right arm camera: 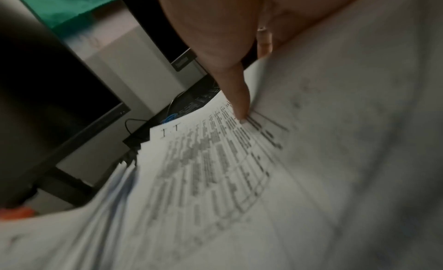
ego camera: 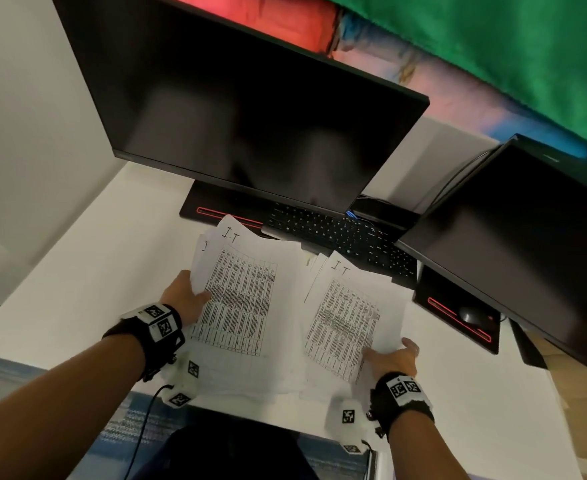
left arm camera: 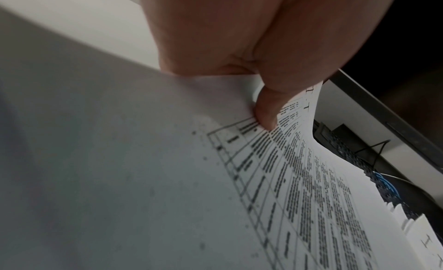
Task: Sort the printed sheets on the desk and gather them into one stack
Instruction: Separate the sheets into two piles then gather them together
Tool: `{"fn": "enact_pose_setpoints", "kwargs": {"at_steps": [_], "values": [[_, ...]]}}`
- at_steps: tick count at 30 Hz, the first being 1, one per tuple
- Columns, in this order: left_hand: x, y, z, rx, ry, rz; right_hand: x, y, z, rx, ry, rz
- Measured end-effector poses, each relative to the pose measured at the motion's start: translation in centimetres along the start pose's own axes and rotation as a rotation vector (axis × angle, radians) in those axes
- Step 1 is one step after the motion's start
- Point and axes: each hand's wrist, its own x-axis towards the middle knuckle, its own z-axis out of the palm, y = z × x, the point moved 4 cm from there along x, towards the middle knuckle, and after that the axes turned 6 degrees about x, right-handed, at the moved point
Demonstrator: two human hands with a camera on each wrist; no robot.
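Right now two loose bundles of printed sheets lie side by side on the white desk [ego camera: 77, 299], and the coming move turns on the narrow gap between them. The left bundle [ego camera: 240, 299] sits at about 11 o'clock from the person's chest, the right bundle [ego camera: 347, 323] at about 1 o'clock; their inner edges nearly touch. Both run long-axis toward 12 o'clock, tilted slightly clockwise, with the handwritten headings at the far end.

The left hand [ego camera: 184, 299] grips the left bundle at its 9 o'clock edge, thumb [left arm camera: 263, 111] on the printed table and fingers hidden beneath. The right hand [ego camera: 394, 358] holds the right bundle at its 5 o'clock corner, thumb [right arm camera: 239, 96] pressed on top; its other fingers are hidden too. Each hand is nearer its own bundle, so neither needs to cross over.

Room is tight toward 12 o'clock: the keyboard [ego camera: 340, 233] lies just beyond the far edges, some sheets overlapping it, with the big monitor [ego camera: 236, 109] overhanging. At 2 o'clock a second monitor [ego camera: 514, 244] crowds the right side. Toward 9 o'clock the desk offers bare surface. The near ends overhang the desk's 6 o'clock edge, so I judge that merging inward and squaring up there is the safest path.
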Motion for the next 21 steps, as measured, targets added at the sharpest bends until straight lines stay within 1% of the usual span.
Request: {"fn": "enact_pose_setpoints", "kwargs": {"at_steps": [2,5,7,9,11,13,15,18,21], "values": [[-0.1,0.1,-0.1,0.0,0.0,0.0,-0.7,-1.0,-0.1,0.056,-0.026,-0.038],[0.0,-0.1,-0.2,-0.004,-0.003,0.004,-2.6,-5.3,-1.8,-0.033,0.024,-0.286],[0.0,-0.3,-0.2,-0.015,0.002,0.004,-4.7,-9.1,-3.7,-0.037,0.038,-0.46],[0.0,-0.4,-0.2,-0.022,-0.004,0.01,-7.2,-12.4,-5.6,0.066,0.012,-0.566],[0.0,-0.4,-0.2,-0.029,-0.017,0.014,-8.8,-14.4,-7.0,0.218,-0.04,-0.618],[-0.1,-0.3,-0.1,-0.019,-0.032,0.006,-9.3,-15.2,-6.8,0.333,-0.113,-0.616],[-0.4,-0.2,0.1,0.007,-0.051,0.005,-9.1,-14.9,-4.4,0.362,-0.194,-0.554],[-0.6,-0.4,0.3,0.024,-0.09,0.025,-8.2,-12.4,1.4,0.248,-0.275,-0.448],[-0.2,-0.8,-0.3,-0.026,-0.078,0.005,-8.0,-9.3,6.0,0.115,-0.258,-0.325]]}}
